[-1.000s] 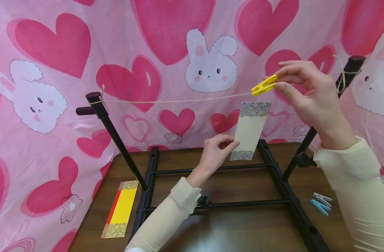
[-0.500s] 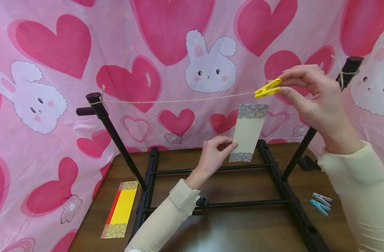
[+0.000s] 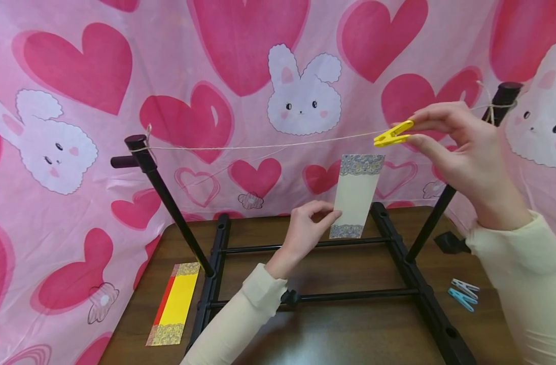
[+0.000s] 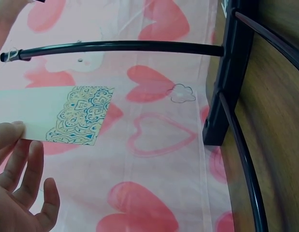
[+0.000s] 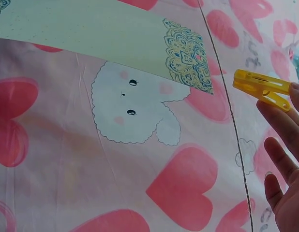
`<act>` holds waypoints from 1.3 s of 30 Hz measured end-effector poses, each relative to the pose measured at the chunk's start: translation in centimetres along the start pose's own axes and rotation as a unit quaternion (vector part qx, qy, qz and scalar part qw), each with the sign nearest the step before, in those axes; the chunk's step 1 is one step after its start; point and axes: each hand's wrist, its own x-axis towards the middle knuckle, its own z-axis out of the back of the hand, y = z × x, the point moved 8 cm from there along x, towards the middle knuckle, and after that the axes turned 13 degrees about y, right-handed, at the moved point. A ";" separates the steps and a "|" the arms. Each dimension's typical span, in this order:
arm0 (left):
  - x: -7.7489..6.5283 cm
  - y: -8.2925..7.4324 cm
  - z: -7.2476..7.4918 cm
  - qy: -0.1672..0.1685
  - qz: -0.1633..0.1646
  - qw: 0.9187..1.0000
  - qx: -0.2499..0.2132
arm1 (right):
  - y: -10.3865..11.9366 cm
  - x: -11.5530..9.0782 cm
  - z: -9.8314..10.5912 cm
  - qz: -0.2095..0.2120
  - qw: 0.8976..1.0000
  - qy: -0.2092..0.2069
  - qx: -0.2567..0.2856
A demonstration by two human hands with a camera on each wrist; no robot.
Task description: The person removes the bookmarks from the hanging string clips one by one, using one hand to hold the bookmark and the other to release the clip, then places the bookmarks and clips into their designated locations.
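Observation:
My left hand (image 3: 305, 228) pinches the lower left edge of a cream card (image 3: 356, 195) with blue-and-yellow lace-like bands at both ends. The card stands nearly upright, its top edge below a thin twine (image 3: 269, 146) strung across the black stand. At the right, my right hand (image 3: 472, 162) holds a yellow clothespin (image 3: 392, 134) between thumb and fingers, its nose pointing left by the twine. Seen from the right wrist, the twine (image 5: 222, 79) runs between the card's patterned end (image 5: 189, 55) and the clothespin (image 5: 261, 87), and a gap shows on either side.
A yellow card (image 3: 178, 299) overlaps a red card (image 3: 163, 304) on the wooden table at left. A blue clothespin (image 3: 462, 299) and a pale one (image 3: 467, 288) lie at right. The stand's posts (image 3: 173, 203) and crossbars (image 3: 351, 296) frame the middle; a pink heart-patterned cloth hangs behind.
My right hand has drifted right and down with the yellow clothespin, away from the card. My left hand and the cream card have shifted slightly left and down.

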 end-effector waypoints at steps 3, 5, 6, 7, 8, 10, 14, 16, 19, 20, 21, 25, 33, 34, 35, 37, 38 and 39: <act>-0.2 0.1 0.0 -0.001 0.000 1.000 -0.004 | -0.1 -0.3 0.0 -0.008 1.000 0.001 0.000; -0.3 0.1 0.0 -0.003 -0.002 1.000 -0.005 | -0.1 -0.4 0.1 -0.018 1.000 0.002 0.001; -0.4 0.1 0.1 -0.004 -0.005 1.000 -0.005 | -0.1 -0.5 0.1 -0.020 1.000 0.003 0.001; -0.5 0.1 0.1 -0.006 -0.008 1.000 -0.005 | -0.1 -0.5 0.1 -0.024 1.000 0.004 0.000; -0.5 0.0 0.1 -0.007 -0.011 1.000 -0.005 | 0.0 -0.6 0.1 -0.026 1.000 0.005 0.000; -0.6 -0.1 0.2 -0.010 -0.017 1.000 -0.003 | 0.0 -0.7 0.1 -0.029 1.000 0.007 -0.002; -0.9 -0.1 0.3 -0.012 -0.022 1.000 -0.004 | -0.1 -1.1 0.3 -0.032 0.999 0.007 0.003; -1.0 0.0 0.3 -0.012 -0.021 1.000 -0.006 | -0.1 -1.2 0.3 -0.030 1.000 0.008 0.005; -1.3 0.1 0.3 -0.011 -0.017 1.000 -0.006 | 0.0 -1.5 0.3 -0.025 1.000 0.011 -0.003; -1.4 0.2 0.4 -0.011 -0.016 1.000 -0.005 | 0.0 -1.6 0.2 -0.027 1.000 0.012 -0.006; -1.5 0.2 0.4 -0.011 -0.014 1.000 -0.004 | 0.0 -1.7 0.2 -0.028 0.999 0.013 -0.007; -1.8 0.4 0.4 -0.007 -0.004 1.000 -0.001 | 0.0 -2.0 0.2 -0.036 0.999 0.015 -0.008; -2.4 0.6 0.5 0.003 0.001 1.000 -0.001 | 0.0 -2.7 0.2 -0.043 0.999 0.018 -0.018; -2.4 0.6 0.5 0.003 -0.003 1.000 0.001 | 0.0 -2.8 0.2 -0.044 0.999 0.020 -0.020; -2.5 0.6 0.5 0.003 -0.005 1.000 0.002 | 0.0 -2.8 0.2 -0.045 0.998 0.020 -0.024; -2.6 0.6 0.5 0.003 -0.010 1.000 0.004 | -0.1 -3.0 0.1 -0.046 0.998 0.022 -0.026; -2.7 0.7 0.5 0.003 -0.010 1.000 0.004 | -0.1 -3.1 0.1 -0.046 0.998 0.023 -0.026; -2.7 0.7 0.5 0.003 -0.010 1.000 0.004 | -0.1 -3.2 0.1 -0.046 0.998 0.023 -0.025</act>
